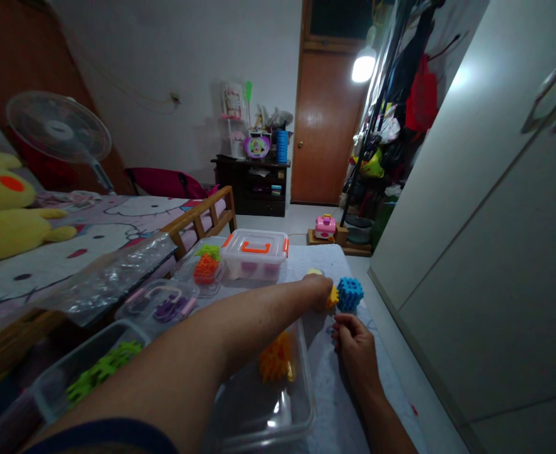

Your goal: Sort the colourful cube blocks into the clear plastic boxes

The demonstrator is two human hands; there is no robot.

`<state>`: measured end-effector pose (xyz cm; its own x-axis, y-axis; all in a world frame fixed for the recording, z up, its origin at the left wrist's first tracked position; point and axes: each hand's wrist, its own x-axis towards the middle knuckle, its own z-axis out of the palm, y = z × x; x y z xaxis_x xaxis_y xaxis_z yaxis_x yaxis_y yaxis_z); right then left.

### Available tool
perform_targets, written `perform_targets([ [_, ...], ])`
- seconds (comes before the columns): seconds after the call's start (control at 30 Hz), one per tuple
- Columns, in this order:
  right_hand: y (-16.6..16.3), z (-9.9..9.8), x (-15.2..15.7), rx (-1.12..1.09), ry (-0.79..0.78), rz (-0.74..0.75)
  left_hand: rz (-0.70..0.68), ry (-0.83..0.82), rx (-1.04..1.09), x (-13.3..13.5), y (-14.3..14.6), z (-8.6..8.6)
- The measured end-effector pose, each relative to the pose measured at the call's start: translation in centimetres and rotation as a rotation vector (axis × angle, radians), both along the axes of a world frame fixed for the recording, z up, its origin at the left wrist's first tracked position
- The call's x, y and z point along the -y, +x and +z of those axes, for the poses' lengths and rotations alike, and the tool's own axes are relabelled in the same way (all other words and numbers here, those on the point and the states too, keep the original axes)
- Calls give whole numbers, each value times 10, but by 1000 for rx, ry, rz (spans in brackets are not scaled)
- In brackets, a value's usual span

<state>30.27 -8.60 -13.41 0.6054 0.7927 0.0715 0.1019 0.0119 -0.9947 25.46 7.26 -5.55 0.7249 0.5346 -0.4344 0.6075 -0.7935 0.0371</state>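
Note:
My left hand (319, 292) reaches across the table and is closed on a small yellow-orange block piece (332, 297). That piece touches a blue interlocking block cube (350, 293) resting on the grey tablecloth (335, 384). My right hand (353, 343) rests on the cloth just in front of the cube, fingers curled under; whether it holds anything is hidden. A clear plastic tub (278, 403) with orange block pieces (275, 360) lies under my left forearm.
Several clear tubs stand on the left: green pieces (103, 372), purple pieces (167, 307), orange and green pieces (206, 265). A lidded box with orange clips (256, 252) stands behind. A bed with a yellow plush (4, 211) lies left, a wardrobe (495, 221) right.

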Motion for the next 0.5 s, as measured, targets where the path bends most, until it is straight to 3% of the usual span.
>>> perform_targets([
  [0.3,0,-1,-3,57,-18,24,-1,9,15,1,-3,2],
  [0.5,0,1,-2,167,-80,30,-2,40,96,8,-15,39],
])
